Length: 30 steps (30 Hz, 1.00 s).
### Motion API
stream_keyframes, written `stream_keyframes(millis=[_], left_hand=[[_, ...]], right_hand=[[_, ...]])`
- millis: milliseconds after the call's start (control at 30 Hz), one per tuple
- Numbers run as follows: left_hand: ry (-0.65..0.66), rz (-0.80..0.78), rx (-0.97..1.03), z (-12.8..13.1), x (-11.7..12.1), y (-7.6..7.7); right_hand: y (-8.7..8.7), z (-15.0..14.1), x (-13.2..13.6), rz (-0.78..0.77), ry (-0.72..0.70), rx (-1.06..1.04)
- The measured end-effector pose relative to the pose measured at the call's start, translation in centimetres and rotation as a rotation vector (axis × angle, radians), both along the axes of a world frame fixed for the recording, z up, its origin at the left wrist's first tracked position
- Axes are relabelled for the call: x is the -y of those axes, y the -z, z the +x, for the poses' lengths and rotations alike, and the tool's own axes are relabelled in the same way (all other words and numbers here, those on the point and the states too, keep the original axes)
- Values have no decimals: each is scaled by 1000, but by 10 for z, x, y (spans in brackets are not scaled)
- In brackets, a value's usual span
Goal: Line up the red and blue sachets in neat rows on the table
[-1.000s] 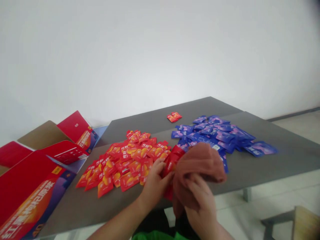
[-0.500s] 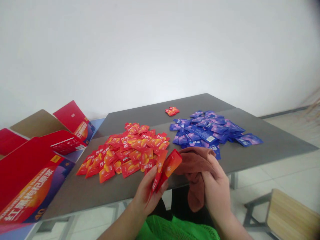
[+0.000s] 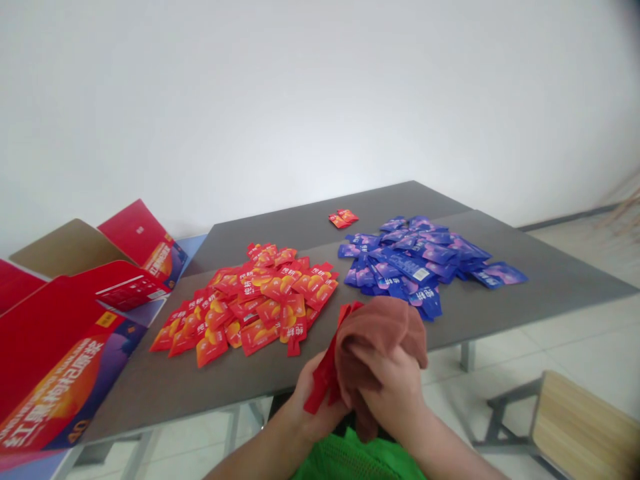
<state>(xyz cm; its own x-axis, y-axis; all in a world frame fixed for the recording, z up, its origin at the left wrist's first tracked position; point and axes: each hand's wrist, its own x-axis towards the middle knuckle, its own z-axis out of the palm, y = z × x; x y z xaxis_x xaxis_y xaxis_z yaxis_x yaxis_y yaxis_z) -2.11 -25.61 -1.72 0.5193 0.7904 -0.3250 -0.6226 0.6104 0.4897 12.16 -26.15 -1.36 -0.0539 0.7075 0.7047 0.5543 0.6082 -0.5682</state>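
My left hand (image 3: pixel 313 403) is closed around red sachets (image 3: pixel 324 373), held upright near the table's front edge; how many is hard to tell. Bunched in my right hand (image 3: pixel 393 387) is a brown cloth (image 3: pixel 383 323), pressed against the right side of those sachets and covering much of them. The right fingertips are partly buried in the cloth. Beyond my left hand spreads a heap of red-orange sachets (image 3: pixel 265 287). To the right of it lies a heap of blue-purple sachets (image 3: pixel 415 257). A small group of red sachets (image 3: pixel 343 218) sits apart at the back.
An open red carton (image 3: pixel 45 373) with raised flaps stands on the left, beside the grey table (image 3: pixel 480 313). A wooden-topped stool (image 3: pixel 585 427) is on the floor at the lower right. Behind the table rises a white wall (image 3: pixel 320 100).
My right hand has brought the cloth leftward onto the red sachets, which were apart from it before. The sachets in my left hand now stand closer together, largely hidden by the cloth.
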Motion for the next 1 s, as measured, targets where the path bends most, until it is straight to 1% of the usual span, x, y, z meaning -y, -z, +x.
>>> stream_keyframes(millis=[33, 100, 167, 233, 300, 367, 400, 433, 467, 500, 567, 633, 667, 700, 733, 767, 833, 900, 1000], left_hand=[[18, -9, 57, 0, 2, -1], [49, -17, 198, -3, 4, -5], [55, 17, 228, -7, 5, -10], [-23, 29, 132, -10, 3, -11], [-180, 28, -55, -13, -1, -8], [-319, 64, -258, -15, -5, -3], [-357, 117, -360, -16, -7, 0], [-375, 206, -474, -18, -8, 2], [-376, 339, -611, -21, -9, 2], [-369, 515, -776, -24, -10, 2], [-357, 962, -1141, -32, -13, -1], [-356, 1441, -1440, -40, -17, -7], [-364, 1649, -1534, -44, -19, -10], [-374, 1825, -1590, -48, -22, -13], [-389, 1966, -1618, -52, -25, -15], [-404, 2074, -1632, -55, -27, -17], [-440, 2207, -1643, -61, -32, -22], [-482, 2272, -1672, -65, -36, -26], [-537, 2299, -1708, -69, -38, -31]], right_hand=[[-1, 4, -8, -47, 89, -6], [-2, 14, -22, -156, 248, -104], [0, 23, -26, -221, 320, -233], [2, 27, -20, -215, 372, -343], [2, 27, -8, -176, 426, -408], [0, 24, 3, -154, 427, -450], [-1, 23, 7, -152, 407, -469], [-2, 22, 9, -157, 377, -489], [-3, 21, 10, -165, 342, -502], [-3, 22, 11, -174, 308, -510], [-4, 24, 10, -185, 253, -519], [-6, 28, 9, -192, 203, -516], [-8, 30, 9, -183, 173, -497], [-11, 31, 8, -169, 134, -457], [-14, 32, 8, -156, 89, -397], [-17, 32, 7, -148, 51, -330], [-24, 30, 5, -170, 11, -227], [-27, 26, 3, -282, 18, -221], [-28, 22, -3, -515, 8, -343]])
